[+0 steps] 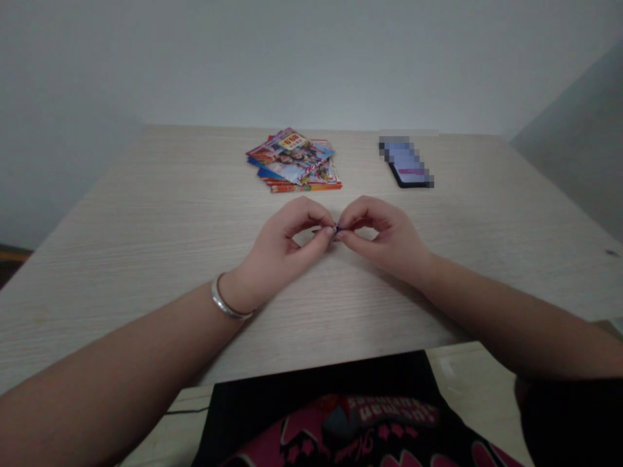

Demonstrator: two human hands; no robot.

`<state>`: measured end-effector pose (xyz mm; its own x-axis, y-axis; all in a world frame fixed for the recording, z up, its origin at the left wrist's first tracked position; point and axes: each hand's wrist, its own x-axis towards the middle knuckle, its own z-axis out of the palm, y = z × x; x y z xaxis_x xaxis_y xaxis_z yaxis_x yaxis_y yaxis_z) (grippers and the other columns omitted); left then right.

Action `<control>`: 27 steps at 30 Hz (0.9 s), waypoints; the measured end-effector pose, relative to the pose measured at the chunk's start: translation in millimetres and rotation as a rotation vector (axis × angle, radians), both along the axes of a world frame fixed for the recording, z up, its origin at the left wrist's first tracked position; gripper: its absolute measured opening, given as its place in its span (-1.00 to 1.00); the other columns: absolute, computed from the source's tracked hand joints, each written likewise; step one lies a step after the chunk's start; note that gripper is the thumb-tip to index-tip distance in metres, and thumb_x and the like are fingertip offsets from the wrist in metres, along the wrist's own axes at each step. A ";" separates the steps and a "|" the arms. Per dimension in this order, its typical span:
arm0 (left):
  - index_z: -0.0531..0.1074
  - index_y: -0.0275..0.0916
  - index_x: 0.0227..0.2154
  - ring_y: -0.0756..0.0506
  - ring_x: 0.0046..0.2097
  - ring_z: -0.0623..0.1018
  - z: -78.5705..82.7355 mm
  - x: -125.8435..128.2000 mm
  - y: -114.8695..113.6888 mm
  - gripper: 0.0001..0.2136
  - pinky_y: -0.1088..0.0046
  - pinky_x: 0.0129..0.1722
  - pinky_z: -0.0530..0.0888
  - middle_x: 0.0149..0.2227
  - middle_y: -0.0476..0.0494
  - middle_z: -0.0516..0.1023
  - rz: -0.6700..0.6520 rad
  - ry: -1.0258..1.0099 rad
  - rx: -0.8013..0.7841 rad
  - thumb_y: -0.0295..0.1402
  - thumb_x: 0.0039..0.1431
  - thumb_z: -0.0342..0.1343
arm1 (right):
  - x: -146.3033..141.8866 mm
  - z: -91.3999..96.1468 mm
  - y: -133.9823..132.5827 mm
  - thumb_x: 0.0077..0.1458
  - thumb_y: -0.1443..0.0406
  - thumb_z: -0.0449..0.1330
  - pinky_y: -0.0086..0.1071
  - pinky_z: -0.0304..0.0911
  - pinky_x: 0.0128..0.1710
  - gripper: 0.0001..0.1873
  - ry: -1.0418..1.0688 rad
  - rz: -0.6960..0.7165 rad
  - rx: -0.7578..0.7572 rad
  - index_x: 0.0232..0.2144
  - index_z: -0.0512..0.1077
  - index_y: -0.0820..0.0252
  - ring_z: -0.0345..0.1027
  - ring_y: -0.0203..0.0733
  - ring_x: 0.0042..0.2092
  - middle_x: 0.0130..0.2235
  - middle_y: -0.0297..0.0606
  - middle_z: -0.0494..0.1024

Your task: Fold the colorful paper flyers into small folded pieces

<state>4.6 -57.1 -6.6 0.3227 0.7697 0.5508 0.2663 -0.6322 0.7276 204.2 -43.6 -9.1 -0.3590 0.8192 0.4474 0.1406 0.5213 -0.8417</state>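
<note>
Fingertip to fingertip, my left hand (291, 237) and my right hand (384, 235) meet just above the middle of the light wooden table (311, 311). Both are closed in a pinch, thumbs against forefingers. Between them is a small dark blue piece (339, 229), mostly covered by the fingers, so its kind cannot be made out. A thin dark tip shows inside the curl of my left hand. A silver bangle (224, 303) circles my left wrist.
Beyond my hands lies a fanned stack of colourful printed booklets (294, 155), with an orange pencil-like strip (306, 187) along its near edge. A phone (411, 170), partly pixelated, lies to the right. A wall (311, 65) stands behind the table.
</note>
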 end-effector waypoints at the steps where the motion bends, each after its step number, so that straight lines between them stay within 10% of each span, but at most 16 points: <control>1: 0.46 -0.20 -0.34 -0.03 -0.27 0.50 0.9 -0.3 -0.4 -0.93 0.40 -0.25 0.46 -0.33 -0.05 0.52 -0.003 0.013 0.011 -0.42 0.29 0.13 | -0.1 0.6 -0.3 0.07 0.31 0.34 -0.36 0.45 -0.27 -0.91 -0.001 0.011 0.016 -0.42 0.48 0.11 0.45 -0.31 -0.31 -0.36 -0.38 0.56; 27: 0.41 -0.18 -0.39 -0.05 -0.30 0.48 7.1 -1.9 -2.9 -0.85 0.36 -0.25 0.46 -0.38 -0.05 0.49 0.025 0.143 0.095 -0.38 0.33 0.04 | 1.9 3.7 0.9 0.18 0.27 0.27 -0.29 0.40 -0.23 -0.92 -0.171 -0.004 0.259 -0.39 0.50 0.05 0.45 -0.23 -0.28 -0.34 -0.35 0.60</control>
